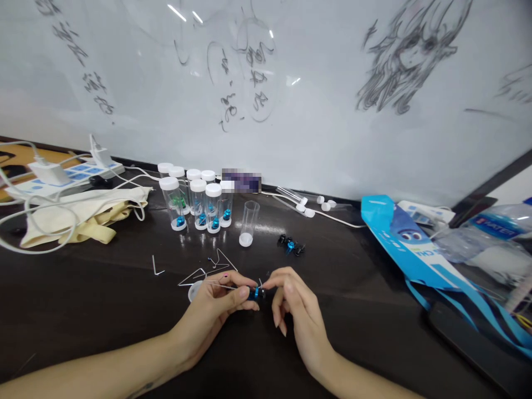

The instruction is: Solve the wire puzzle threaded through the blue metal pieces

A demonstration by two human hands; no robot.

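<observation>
My left hand (220, 299) pinches a small blue and black metal part (256, 292) between thumb and fingers. A thin metal rod (222, 285) runs along those fingers toward the part. My right hand (297, 310) is just to the right, its index fingertip touching a thin metal piece (260, 282) at the part's top. The other right fingers are bent and apart, with nothing visible in them. Behind my left hand lie a white cap (194, 291) and bent metal wires (199, 272). Farther left is an L-shaped hex key (155, 267).
Several capped clear tubes (200, 205) with blue or green parts stand at the back. An uncapped tube (249, 221) and a pile of black and blue parts (292, 244) are beside them. Cables and a power strip (78, 177) lie left; a blue package (411, 249) lies right.
</observation>
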